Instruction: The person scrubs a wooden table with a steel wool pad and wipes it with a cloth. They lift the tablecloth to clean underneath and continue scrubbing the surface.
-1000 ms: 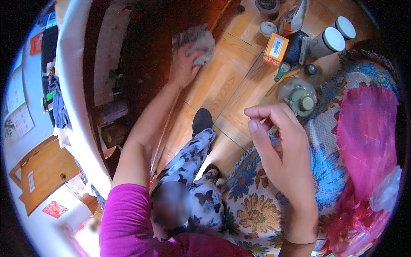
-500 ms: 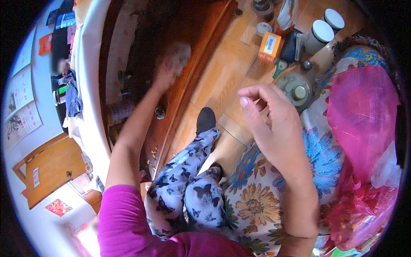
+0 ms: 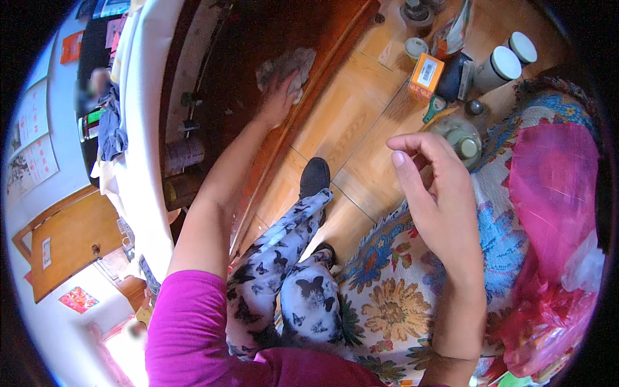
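My left hand (image 3: 280, 100) presses a crumpled greyish-white cloth (image 3: 284, 63) onto a reddish-brown wooden shelf (image 3: 300, 27), near its raised front edge. The fingers lie over the cloth and partly hide it. My right hand (image 3: 442, 203) hangs in the air above the flowered cover, holding nothing. Its fingers are loosely curled, and a gap shows between thumb and forefinger. Closest beyond it on the floor is a round, clear-lidded container with a pale green knob (image 3: 463, 143).
An orange box (image 3: 425, 76), a dark pouch (image 3: 455, 74), white-lidded jars (image 3: 506, 63) and green-handled scissors (image 3: 436, 108) stand or lie on the wooden floor. Flowered fabric (image 3: 393, 309) and pink plastic (image 3: 554, 193) are at right. A white cloth (image 3: 138, 155) hangs at left.
My left hand and the cloth have shifted right and slightly farther away along the shelf, and more of the cloth shows. The whole view has shifted slightly; my right hand keeps its loose curl.
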Motion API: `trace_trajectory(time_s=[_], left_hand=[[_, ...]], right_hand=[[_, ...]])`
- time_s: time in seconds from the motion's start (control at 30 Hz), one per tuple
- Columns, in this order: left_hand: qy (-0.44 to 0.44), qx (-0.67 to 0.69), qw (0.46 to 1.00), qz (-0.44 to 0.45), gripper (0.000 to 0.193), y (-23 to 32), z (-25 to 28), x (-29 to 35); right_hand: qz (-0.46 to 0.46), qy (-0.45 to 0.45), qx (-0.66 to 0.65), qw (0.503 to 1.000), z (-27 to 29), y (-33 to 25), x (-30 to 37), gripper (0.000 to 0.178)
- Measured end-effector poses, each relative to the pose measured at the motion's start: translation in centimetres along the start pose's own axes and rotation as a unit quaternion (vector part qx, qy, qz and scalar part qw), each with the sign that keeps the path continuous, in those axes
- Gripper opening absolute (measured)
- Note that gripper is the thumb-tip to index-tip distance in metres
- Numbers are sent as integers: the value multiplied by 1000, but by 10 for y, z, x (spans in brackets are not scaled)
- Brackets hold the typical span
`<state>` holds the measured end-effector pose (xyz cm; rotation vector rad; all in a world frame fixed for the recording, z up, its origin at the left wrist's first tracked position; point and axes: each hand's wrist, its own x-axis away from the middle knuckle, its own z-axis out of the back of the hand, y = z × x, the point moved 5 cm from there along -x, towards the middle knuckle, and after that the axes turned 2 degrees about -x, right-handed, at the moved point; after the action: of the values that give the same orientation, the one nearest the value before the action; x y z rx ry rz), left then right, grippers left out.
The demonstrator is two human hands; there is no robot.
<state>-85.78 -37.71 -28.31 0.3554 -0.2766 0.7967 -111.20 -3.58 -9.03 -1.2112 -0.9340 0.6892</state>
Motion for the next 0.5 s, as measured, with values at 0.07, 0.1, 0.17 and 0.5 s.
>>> trace_trajectory(time_s=[0.07,0.1,0.17,0.5], left_hand=[[-27,-34,999,16,63,-2,8,20],[5,-55,998,-11,64,-7,17,22],[58,-98,992,-55,66,-16,29,36],[149,-69,935,314,70,-172,-25,235]], right_hand=[[7,-2,9,1000,-1,-2,-1,19],[13,-4,12,1000,-2,-2,-1,20],[15,-6,9,1000,-2,-1,0,21],[35,2,-13,999,-4,14,-4,26]])
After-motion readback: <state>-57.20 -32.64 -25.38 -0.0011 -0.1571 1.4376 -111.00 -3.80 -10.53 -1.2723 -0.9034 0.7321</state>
